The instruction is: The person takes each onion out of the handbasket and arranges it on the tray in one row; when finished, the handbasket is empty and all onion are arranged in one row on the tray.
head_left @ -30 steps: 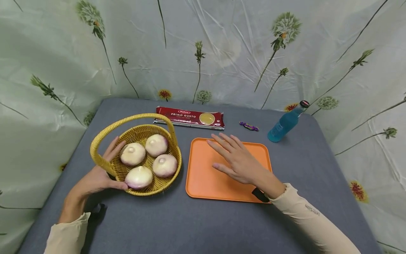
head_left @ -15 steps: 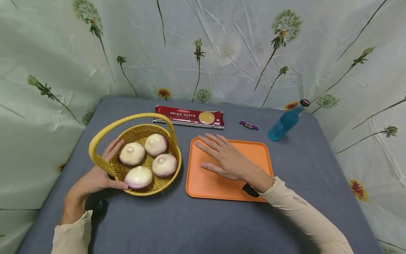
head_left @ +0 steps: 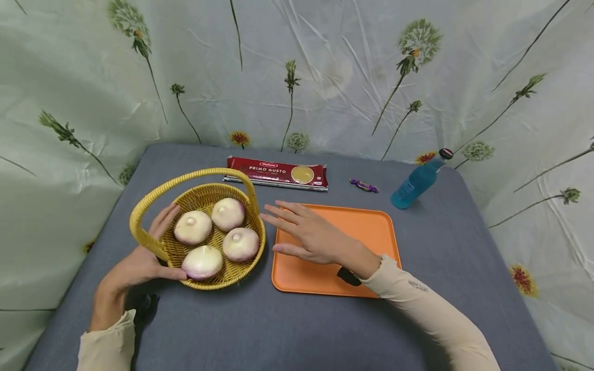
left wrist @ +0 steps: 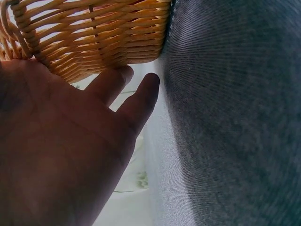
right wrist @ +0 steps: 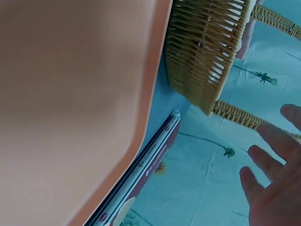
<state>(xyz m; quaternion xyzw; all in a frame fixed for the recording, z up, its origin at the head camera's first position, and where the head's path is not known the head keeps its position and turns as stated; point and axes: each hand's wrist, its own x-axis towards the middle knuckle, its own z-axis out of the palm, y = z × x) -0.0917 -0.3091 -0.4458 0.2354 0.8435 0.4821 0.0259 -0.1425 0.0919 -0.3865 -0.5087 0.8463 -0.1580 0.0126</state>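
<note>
A yellow wicker basket (head_left: 223,283) with a tall arched handle stands on the left of the table. Several white onions with purple edges, such as the front one (head_left: 202,262), lie inside it. My left hand (head_left: 139,265) rests against the basket's left side, fingers spread, thumb at the front rim. The left wrist view shows straight fingers (left wrist: 143,101) along the woven wall. Palm down, my right hand (head_left: 308,234) hovers over the left part of an orange tray (head_left: 362,221). Its fingers are extended toward the basket's right rim and hold nothing.
Behind the basket and tray lies a red pasta packet (head_left: 278,172). To its right are a purple-wrapped candy (head_left: 364,185) and a blue bottle (head_left: 417,183) with a dark cap. A flower-print curtain (head_left: 343,77) hangs behind the grey table (head_left: 260,330).
My right hand has moved left across the tray, and its fingertips are now near the basket. My left hand and the basket have stayed in place.
</note>
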